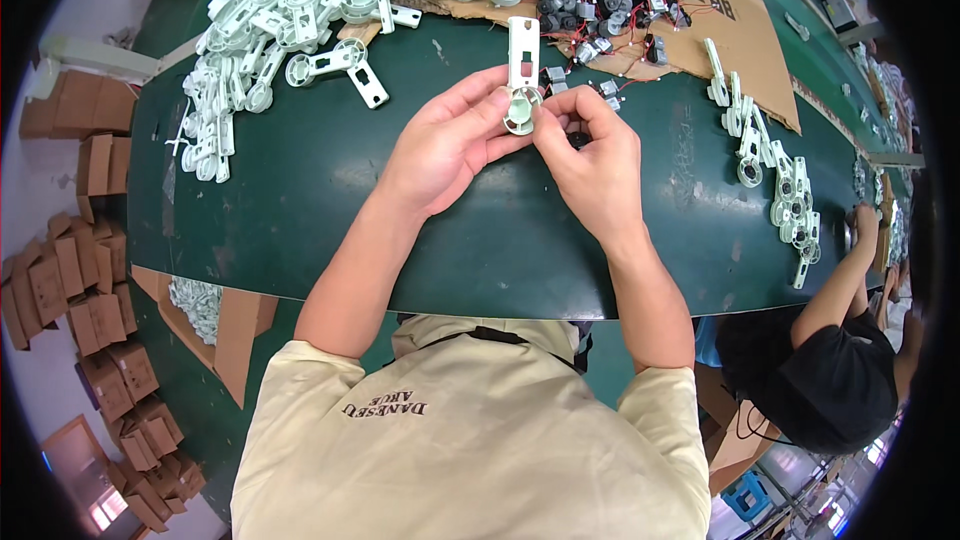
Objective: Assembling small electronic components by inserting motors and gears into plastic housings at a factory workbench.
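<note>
My left hand (pixel 438 148) is closed on a pale green plastic housing (pixel 524 40), its fingers and thumb gripping the round lower end. The housing stands upright, its long slotted arm pointing away from me. From the other side my right hand (pixel 603 162) pinches in close, its thumb and forefinger at the cup-shaped end. A small dark round part (pixel 577 139) shows among the right fingers, mostly hidden by them. Just beyond that hand lie a few small grey motors (pixel 608 90) on the green table (pixel 480 230).
Pale green housings (pixel 300 0) are heaped at the far left, with one loose housing (pixel 340 68) nearer. Motors with red wires (pixel 610 0) pile on cardboard (pixel 725 30). A row of housings (pixel 790 200) lies at right. A co-worker (pixel 820 370) sits beyond it.
</note>
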Motion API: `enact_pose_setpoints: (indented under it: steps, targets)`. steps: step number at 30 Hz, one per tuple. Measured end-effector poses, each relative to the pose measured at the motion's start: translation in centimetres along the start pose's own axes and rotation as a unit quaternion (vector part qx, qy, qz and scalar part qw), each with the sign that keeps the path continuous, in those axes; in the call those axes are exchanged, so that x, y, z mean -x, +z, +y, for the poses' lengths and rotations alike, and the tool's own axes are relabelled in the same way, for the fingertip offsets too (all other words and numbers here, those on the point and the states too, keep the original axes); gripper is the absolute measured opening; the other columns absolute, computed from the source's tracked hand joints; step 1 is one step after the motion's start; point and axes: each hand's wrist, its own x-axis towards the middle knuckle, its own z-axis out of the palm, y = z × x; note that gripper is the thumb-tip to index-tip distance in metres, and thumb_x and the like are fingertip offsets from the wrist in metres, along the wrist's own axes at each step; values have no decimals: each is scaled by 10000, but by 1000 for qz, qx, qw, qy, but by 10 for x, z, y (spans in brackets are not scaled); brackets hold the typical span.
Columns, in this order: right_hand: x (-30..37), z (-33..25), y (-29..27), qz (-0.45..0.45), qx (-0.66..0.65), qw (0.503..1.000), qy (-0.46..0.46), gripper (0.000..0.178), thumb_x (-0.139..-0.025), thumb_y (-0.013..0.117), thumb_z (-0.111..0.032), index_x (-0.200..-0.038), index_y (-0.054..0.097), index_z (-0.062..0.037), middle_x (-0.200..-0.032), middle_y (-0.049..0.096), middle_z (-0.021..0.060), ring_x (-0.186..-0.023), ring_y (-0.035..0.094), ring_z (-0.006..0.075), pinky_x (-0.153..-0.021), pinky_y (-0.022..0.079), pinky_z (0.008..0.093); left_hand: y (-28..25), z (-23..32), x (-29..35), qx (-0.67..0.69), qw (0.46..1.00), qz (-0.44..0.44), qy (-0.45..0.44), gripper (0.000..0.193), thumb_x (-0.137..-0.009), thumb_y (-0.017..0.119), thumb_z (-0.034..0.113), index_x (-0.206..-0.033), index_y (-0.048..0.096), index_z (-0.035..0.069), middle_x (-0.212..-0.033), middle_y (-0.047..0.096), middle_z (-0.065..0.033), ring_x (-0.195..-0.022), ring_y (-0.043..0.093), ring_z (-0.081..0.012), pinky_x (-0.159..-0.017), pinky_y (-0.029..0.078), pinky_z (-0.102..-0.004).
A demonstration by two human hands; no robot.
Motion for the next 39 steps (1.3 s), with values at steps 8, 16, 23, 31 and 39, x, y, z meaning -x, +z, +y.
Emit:
enact_pose_setpoints:
  steps: [8,16,23,31,39]
  targets:
    - [-7,5,-2,-29,-127,988,83,137,-898,630,-129,-897,641,7,-749,619,-12,-664,516,43,-597,438,215,-4,-4,-6,-52,998,19,18,378,-1007,484,166,-1348,429,14,-1339,521,-150,-1215,533,-240,-1051,434,-425]
    - [-6,10,-12,-8,-135,991,18,93,-910,606,-86,-911,634,2,-786,609,0,-718,533,44,-623,450,225,7,-12,-12,-65,997,16,33,405,-973,511,81,-1358,391,46,-1368,500,-161,-1253,501,-255,-1067,402,-420]
    - [0,2,-4,8,-40,999,-15,118,-877,645,-98,-950,675,-11,-842,626,69,-741,599,135,-663,480,268,6,-16,4,-74,996,42,38,336,-970,528,87,-1284,409,69,-1234,560,-104,-1139,560,-202,-982,469,-380]
    - [-1,-2,-8,4,-31,998,-53,143,-883,642,-101,-976,660,6,-855,600,90,-676,592,154,-608,481,284,9,-12,0,-42,998,34,37,248,-979,522,72,-1211,437,64,-1168,590,-105,-1077,598,-198,-958,500,-373]
    - [-5,1,-11,-22,-34,998,-52,168,-880,656,-136,-995,662,-13,-927,623,83,-763,615,166,-676,495,296,6,-7,-4,-69,994,65,59,191,-966,540,60,-1144,472,52,-1207,584,-119,-1086,593,-192,-973,492,-366]
